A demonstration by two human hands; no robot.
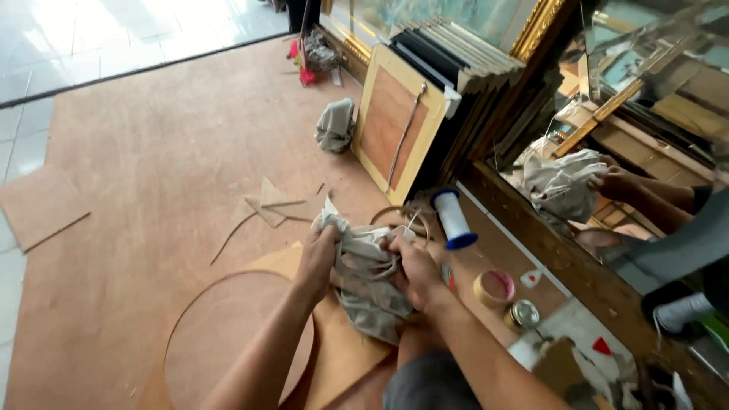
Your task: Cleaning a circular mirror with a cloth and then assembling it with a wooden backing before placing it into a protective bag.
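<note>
Starting at the left, the left hand (317, 254) is clenching one end of the grey rag (364, 277) — near the middle of the plywood floor (152, 167), above the round cutout (228, 334). The right hand (414, 266) is gripping the other end; keeping both grips tight and the cloth bunched evenly looks wise. Further right — a white spool (453, 218) is leaning beside the mirror (645, 137).

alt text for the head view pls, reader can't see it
Left hand and right hand grip a crumpled grey cloth above a plywood floor. A white thread spool, tape roll and large mirror lie to the right.
</note>
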